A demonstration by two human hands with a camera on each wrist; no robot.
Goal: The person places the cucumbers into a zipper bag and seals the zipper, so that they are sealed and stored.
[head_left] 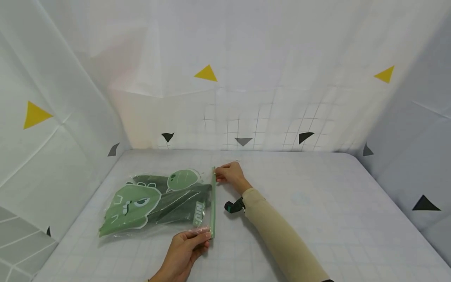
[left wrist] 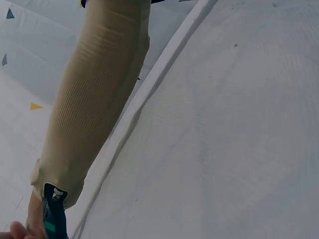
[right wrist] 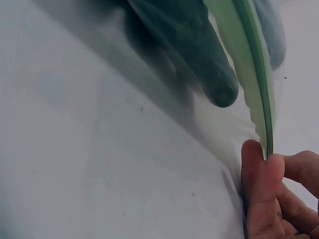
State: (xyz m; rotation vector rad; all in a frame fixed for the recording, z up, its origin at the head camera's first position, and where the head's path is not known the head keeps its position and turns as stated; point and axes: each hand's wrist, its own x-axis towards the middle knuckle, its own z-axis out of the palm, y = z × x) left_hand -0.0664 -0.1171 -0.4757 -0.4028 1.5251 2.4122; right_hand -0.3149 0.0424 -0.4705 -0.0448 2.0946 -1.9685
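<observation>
A clear plastic zip bag (head_left: pixel 176 211) with a green cartoon creature (head_left: pixel 135 205) and a speech bubble (head_left: pixel 183 179) on it lies on the left half of the table. Its green zip strip (head_left: pixel 213 203) runs along the right edge of the bag. My left hand (head_left: pixel 184 250) pinches the near corner, thumb at the lower end of the strip. At the far end, my right hand (head_left: pixel 230 174) grips the top of the strip between thumb and fingers. Close up in the right wrist view, fingertips (right wrist: pixel 264 174) pinch one tip of the green strip (right wrist: pixel 261 99).
A white table (head_left: pixel 317 219) with a faint grid extends to the right of the bag. White sheets (head_left: pixel 264 47) with yellow and black triangles hang behind and at both sides. A black wrist camera (head_left: pixel 234 206) sits under the right sleeve (head_left: pixel 282 235).
</observation>
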